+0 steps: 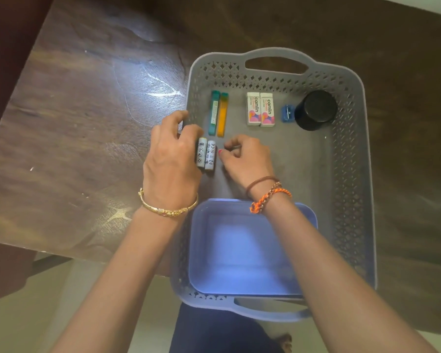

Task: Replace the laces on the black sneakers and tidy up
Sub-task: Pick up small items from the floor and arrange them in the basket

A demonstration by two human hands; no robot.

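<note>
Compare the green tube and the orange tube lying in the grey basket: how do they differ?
The green tube is teal with a printed label along it; the orange tube shows no label. The green tube lies nearer the basket's left wall, and the orange tube sits on its right. Both are slim, capped, similar in length, lying flat and parallel, side by side.

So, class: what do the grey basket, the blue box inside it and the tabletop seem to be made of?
Grey basket: moulded plastic, matt, judging by its cut-out lattice walls and formed handles.
Blue box: smooth plastic, slightly glossy, with rounded corners.
Tabletop: dark wood or wood-look laminate; grain pattern, shiny glare, scratches.
</note>
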